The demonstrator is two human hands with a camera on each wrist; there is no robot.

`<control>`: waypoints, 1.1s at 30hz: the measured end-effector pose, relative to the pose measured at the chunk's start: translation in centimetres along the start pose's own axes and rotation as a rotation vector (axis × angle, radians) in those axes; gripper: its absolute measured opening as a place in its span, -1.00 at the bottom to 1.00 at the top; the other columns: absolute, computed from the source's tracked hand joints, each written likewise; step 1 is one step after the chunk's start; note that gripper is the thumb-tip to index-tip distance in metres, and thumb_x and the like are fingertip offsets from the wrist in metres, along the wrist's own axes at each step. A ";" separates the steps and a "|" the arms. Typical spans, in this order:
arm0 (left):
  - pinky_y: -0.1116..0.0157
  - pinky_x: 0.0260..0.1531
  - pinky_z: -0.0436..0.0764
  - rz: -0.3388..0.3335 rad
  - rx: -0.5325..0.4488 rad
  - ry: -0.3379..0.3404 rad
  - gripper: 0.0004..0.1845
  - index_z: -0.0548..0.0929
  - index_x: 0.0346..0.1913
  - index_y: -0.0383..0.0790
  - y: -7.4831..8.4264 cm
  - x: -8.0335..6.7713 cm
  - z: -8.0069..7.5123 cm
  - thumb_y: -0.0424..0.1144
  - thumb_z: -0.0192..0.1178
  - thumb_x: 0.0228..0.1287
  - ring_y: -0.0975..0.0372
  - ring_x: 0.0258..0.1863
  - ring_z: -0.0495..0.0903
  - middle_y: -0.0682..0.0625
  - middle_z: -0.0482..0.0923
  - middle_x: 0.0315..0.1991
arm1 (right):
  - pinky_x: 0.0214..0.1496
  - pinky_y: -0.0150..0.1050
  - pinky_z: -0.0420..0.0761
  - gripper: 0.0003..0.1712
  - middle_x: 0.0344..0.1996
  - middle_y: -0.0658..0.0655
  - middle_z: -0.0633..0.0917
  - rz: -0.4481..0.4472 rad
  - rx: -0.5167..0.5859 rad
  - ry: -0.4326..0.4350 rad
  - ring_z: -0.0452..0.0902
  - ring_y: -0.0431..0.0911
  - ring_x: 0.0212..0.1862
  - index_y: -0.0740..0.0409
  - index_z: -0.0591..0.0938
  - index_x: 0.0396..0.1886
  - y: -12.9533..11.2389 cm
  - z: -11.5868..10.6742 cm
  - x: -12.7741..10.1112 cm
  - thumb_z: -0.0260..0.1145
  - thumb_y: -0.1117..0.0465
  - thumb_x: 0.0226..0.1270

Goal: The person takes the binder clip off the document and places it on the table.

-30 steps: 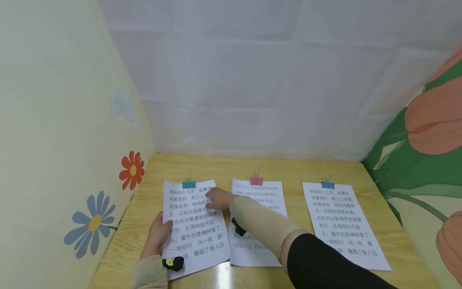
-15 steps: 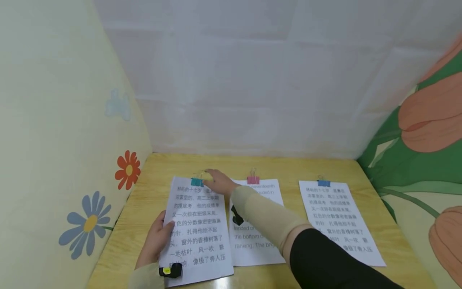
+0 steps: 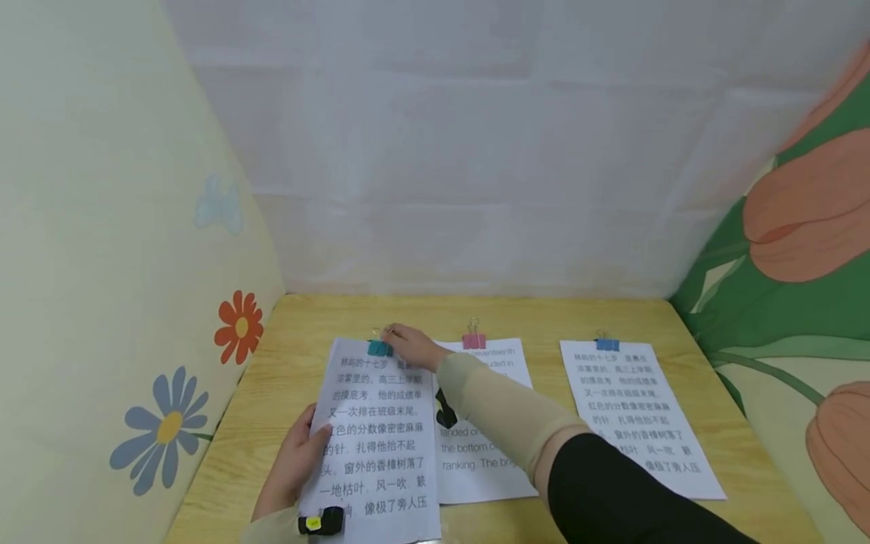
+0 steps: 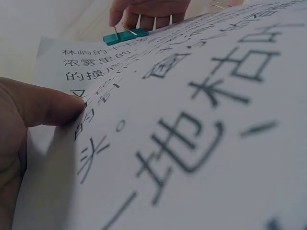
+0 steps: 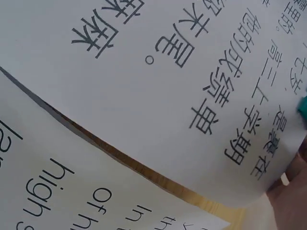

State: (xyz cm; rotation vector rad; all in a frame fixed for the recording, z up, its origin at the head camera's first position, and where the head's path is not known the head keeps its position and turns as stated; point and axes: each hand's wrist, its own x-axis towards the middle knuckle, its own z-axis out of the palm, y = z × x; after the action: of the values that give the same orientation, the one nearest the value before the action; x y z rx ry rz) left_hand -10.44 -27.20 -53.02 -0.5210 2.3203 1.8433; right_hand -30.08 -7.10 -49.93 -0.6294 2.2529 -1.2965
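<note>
A stack of white paper printed with Chinese text (image 3: pixel 377 453) is at the left of the table, its top edge held by a teal binder clip (image 3: pixel 378 348). My left hand (image 3: pixel 294 461) grips the left edge of this stack, thumb on the printed face. The left wrist view shows that thumb (image 4: pixel 53 103) pressing on the sheets, which bow upward. My right hand (image 3: pixel 416 347) reaches across to the top of the stack and pinches the clip at its wire handle. In the right wrist view only a bit of the teal clip (image 5: pixel 302 108) shows, at the right border.
Partly under my right forearm lies an English-printed stack (image 3: pixel 476 483) with a pink binder clip (image 3: pixel 473 341). Farther right is another Chinese-printed stack (image 3: pixel 639 423) with a blue binder clip (image 3: pixel 607 344). A white backdrop (image 3: pixel 435 151) rises behind the wooden table (image 3: pixel 544 310).
My right hand has gone from the upper right of the left stack up to the teal clip. The stack has shifted slightly right and toward me, with my left hand still holding its edge.
</note>
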 end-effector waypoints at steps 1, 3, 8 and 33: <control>0.19 -0.37 0.69 0.006 0.003 0.003 -0.46 0.19 0.58 -0.17 -0.1 0.0 0.0 -0.31 -0.09 0.63 0.04 -0.34 0.69 -0.13 0.65 -0.13 | 0.28 -0.03 0.49 -0.53 0.12 0.07 0.64 -0.005 0.030 0.006 0.57 -0.03 0.12 0.07 0.56 0.26 -0.1 -0.1 0.0 -0.07 -0.10 0.72; 0.20 -0.38 0.69 0.016 -0.001 0.005 -0.46 0.18 0.58 -0.20 -0.4 0.1 0.0 -0.32 -0.09 0.63 0.05 -0.34 0.69 -0.12 0.66 -0.13 | 0.30 -0.01 0.48 -0.56 0.11 0.08 0.64 -0.019 0.086 0.015 0.57 -0.01 0.12 0.10 0.58 0.19 -0.4 -0.2 -0.1 -0.07 -0.06 0.73; 0.19 -0.38 0.69 -0.004 -0.003 0.005 -0.47 0.18 0.57 -0.23 -0.7 -0.1 -0.3 -0.32 -0.10 0.63 0.05 -0.33 0.70 -0.12 0.66 -0.14 | 0.33 -0.08 0.49 -0.58 0.17 0.17 0.62 -0.061 0.141 -0.008 0.54 0.04 0.24 0.28 0.61 0.10 -0.9 -0.4 -0.1 -0.03 0.06 0.74; 0.20 -0.32 0.68 -0.053 0.082 0.046 -0.48 0.23 0.54 -0.34 -0.9 -0.5 -0.6 -0.35 -0.10 0.60 0.08 -0.31 0.72 -0.17 0.68 -0.07 | 0.21 -0.18 0.61 -0.46 0.32 0.11 0.58 0.096 0.388 -0.191 0.65 -0.08 0.09 0.32 0.54 0.34 -0.4 -1.4 0.0 0.33 0.11 0.53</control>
State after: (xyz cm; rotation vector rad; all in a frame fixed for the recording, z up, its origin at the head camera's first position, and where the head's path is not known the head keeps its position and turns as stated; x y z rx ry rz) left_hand -9.55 -27.89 -53.57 -0.6139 2.3751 1.7227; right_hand -30.80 -6.39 -48.93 -0.4730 1.7899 -1.5008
